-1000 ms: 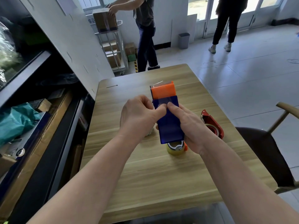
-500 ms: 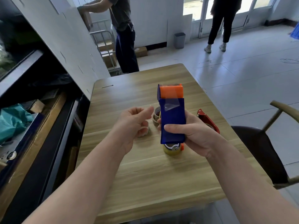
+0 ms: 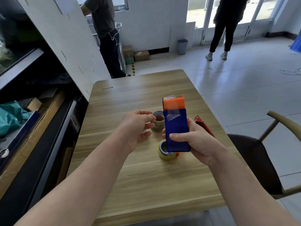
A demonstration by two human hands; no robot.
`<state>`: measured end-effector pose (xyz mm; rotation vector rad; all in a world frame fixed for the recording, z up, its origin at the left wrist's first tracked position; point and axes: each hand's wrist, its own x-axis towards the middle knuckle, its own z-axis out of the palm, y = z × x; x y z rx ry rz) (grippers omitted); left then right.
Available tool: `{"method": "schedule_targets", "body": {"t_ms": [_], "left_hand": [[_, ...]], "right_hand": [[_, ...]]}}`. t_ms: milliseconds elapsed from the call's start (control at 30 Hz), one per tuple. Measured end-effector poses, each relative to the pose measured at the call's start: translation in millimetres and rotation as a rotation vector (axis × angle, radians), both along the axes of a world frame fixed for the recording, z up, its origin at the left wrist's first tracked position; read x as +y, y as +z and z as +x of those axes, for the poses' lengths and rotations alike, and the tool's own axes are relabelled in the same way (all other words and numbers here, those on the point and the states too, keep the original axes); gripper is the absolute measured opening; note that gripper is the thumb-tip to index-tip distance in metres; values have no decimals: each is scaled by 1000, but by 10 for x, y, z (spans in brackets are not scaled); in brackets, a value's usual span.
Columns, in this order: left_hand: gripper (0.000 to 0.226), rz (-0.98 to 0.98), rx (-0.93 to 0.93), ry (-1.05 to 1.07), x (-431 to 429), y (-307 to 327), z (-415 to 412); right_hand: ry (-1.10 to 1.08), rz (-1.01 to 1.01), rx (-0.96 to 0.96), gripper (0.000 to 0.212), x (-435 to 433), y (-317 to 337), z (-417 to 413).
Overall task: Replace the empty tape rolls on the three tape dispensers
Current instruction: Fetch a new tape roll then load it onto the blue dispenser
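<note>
My right hand [image 3: 194, 141] grips a blue tape dispenser [image 3: 176, 128] with an orange front flap, held upright above the wooden table [image 3: 146, 176]. A strip of clear tape sticks to its blue face. A yellowish tape roll [image 3: 164, 153] shows at the dispenser's lower end. My left hand [image 3: 138, 128] hovers just left of the dispenser with loosely curled fingers, holding nothing. A brownish tape roll [image 3: 158, 123] stands on the table behind my left hand. A red tape dispenser [image 3: 204, 126] lies on the table to the right, partly hidden by my right hand.
Dark shelving with cardboard and a teal bag [image 3: 11, 116] runs along the table's left side. A wooden chair [image 3: 260, 152] stands at the right. Two people stand beyond the table's far end, near stacked boxes [image 3: 140, 55] and a grey bin [image 3: 182, 46].
My left hand has come off the dispenser's face and drawn back to the left. My right hand has shifted its grip and lifted the dispenser slightly.
</note>
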<state>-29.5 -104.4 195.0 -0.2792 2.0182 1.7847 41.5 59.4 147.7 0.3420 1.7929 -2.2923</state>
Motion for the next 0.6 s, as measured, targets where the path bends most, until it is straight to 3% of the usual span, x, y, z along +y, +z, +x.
{"method": "schedule_targets", "body": {"t_ms": [200, 333, 467, 600], "left_hand": [[13, 119, -67, -22, 48, -20, -14], [13, 65, -16, -32, 91, -14, -8], [19, -2, 73, 152, -11, -96, -92], [22, 35, -5, 314, -259, -259, -144]], "right_hand": [[-152, -274, -14, 51, 143, -7, -21], [-127, -6, -33, 57, 266, -20, -9], [-201, 325, -92, 82, 420, -149, -69], [-148, 534, -173, 98, 478, -369, -153]]}}
